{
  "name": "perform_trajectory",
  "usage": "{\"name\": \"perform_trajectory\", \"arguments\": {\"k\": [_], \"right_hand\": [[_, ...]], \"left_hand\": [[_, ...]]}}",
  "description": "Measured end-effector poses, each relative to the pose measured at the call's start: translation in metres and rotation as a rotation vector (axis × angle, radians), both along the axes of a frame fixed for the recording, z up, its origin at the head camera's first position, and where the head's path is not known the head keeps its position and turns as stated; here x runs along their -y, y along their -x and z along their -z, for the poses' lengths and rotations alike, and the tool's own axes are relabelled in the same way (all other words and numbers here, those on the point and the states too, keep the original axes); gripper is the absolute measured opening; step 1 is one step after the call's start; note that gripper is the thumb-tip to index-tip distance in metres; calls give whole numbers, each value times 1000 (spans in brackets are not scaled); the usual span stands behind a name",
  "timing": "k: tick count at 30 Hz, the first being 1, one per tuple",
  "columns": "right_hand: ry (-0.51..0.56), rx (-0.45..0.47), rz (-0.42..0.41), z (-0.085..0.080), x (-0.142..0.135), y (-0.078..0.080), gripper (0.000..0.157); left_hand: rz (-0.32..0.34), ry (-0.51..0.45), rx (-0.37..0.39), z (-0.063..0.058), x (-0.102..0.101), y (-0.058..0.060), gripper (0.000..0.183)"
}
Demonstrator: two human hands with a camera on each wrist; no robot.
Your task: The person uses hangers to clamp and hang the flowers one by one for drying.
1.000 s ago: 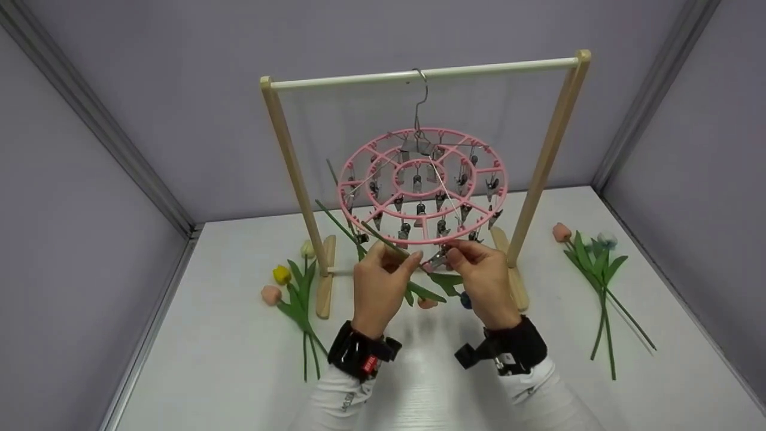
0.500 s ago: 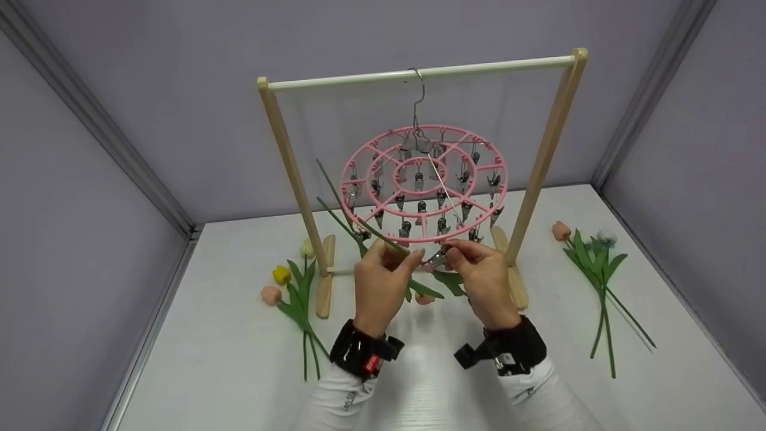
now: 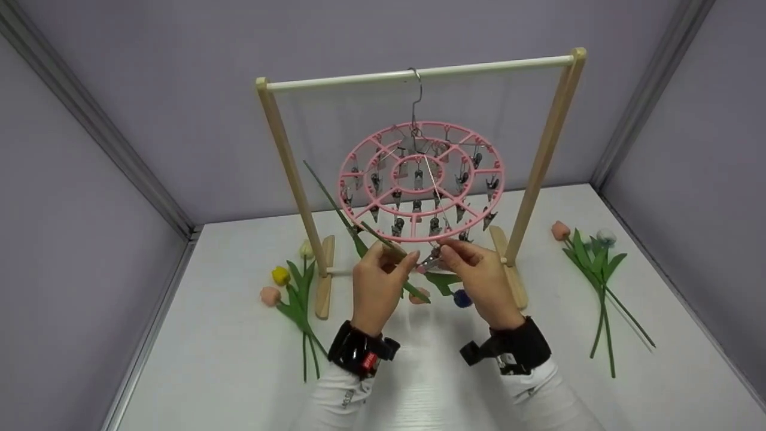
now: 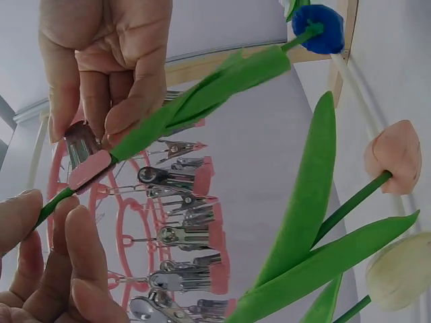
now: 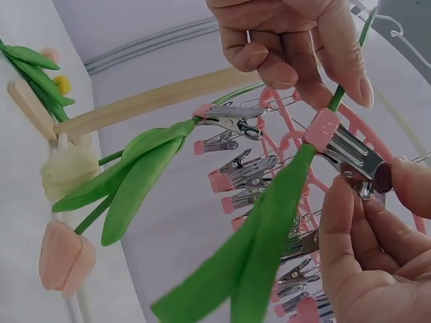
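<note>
My left hand (image 3: 377, 287) pinches the green stem of a blue artificial tulip (image 4: 322, 28), whose flower points down. My right hand (image 3: 488, 281) pinches the handles of a metal clip (image 5: 350, 156) between thumb and fingers. The clip's pink tips (image 4: 91, 169) lie around the stem, just above the leaves; whether they press on it I cannot tell. This clip hangs at the front rim of a round pink clip hanger (image 3: 413, 239). A peach tulip (image 5: 66, 259) and a cream tulip (image 5: 71, 168) hang upside down nearby, with another clip (image 5: 232, 116) at a stem.
The hanger's hook (image 3: 418, 90) hangs on the white rod (image 3: 347, 79) of a wooden stand (image 3: 541, 161). Several empty clips dangle from the rings. Tulips lie on the white table: a left bunch (image 3: 299, 293) with yellow and peach heads, and a right bunch (image 3: 598, 263).
The hanger has swung and turned slightly, and the free stem ends behind it have shifted left. The blue flower shows again below my right hand. Both hands keep nearly the same place and grip.
</note>
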State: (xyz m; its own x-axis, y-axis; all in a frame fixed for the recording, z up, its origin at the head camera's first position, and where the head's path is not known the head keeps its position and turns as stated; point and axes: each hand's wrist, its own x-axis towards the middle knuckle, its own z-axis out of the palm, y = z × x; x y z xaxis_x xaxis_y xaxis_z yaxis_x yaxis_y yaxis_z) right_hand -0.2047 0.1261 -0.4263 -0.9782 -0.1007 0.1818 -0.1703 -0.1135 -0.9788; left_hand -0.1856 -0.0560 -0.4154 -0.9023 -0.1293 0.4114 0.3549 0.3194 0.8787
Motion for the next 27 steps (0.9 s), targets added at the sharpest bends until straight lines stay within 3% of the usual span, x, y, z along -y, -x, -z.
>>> {"name": "perform_trajectory", "arguments": {"k": [9, 16, 27], "right_hand": [[14, 7, 65, 4, 0, 0, 27], [-44, -28, 100, 8, -7, -9, 26], [-66, -93, 113, 19, -21, -21, 26]], "left_hand": [[-23, -33, 60, 16, 8, 13, 24], [-41, -14, 71, 22, 12, 17, 23], [-28, -87, 117, 29, 18, 22, 22]]}}
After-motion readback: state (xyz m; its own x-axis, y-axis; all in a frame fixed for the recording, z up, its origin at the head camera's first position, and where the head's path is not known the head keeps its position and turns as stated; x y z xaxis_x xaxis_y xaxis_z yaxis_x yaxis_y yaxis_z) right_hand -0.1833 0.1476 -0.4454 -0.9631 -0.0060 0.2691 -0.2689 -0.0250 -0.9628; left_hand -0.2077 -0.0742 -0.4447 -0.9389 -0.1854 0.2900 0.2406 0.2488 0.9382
